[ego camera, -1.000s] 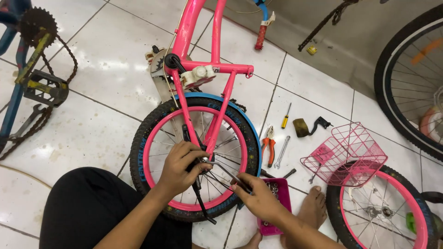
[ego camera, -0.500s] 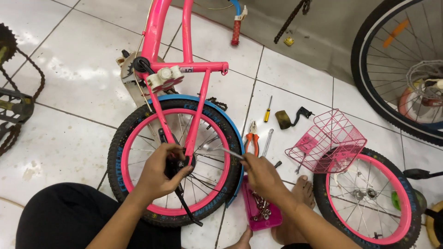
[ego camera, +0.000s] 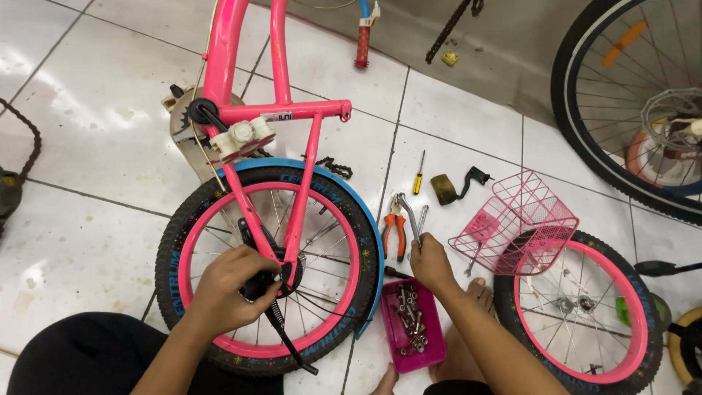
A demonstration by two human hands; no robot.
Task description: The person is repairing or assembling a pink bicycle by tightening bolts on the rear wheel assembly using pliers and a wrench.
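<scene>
A pink child's bicycle frame [ego camera: 281,110] stands over its rear wheel [ego camera: 219,219], which has a pink rim and a black tyre with a blue edge. My left hand [ego camera: 227,289] grips the hub area of that wheel, by the black kickstand [ego camera: 289,344]. My right hand [ego camera: 430,265] is to the right of the wheel and holds a silver wrench [ego camera: 409,213] lifted off the floor, its head pointing away from me. Orange-handled pliers [ego camera: 395,232] lie just left of that hand. A pink tray of bolts and nuts [ego camera: 431,347] sits below it.
A second pink wheel [ego camera: 585,307] lies at right with a pink wire basket [ego camera: 523,216] on its edge. A yellow screwdriver [ego camera: 417,175] and a black brake lever [ego camera: 457,183] lie on the white tiles. A large black wheel [ego camera: 585,146] stands at top right. My bare foot [ego camera: 468,322] rests by the tray.
My right hand left the spokes, moved right and picked the silver wrench up off the floor. My left hand stayed at the hub. The view shifted, so everything sits further left.
</scene>
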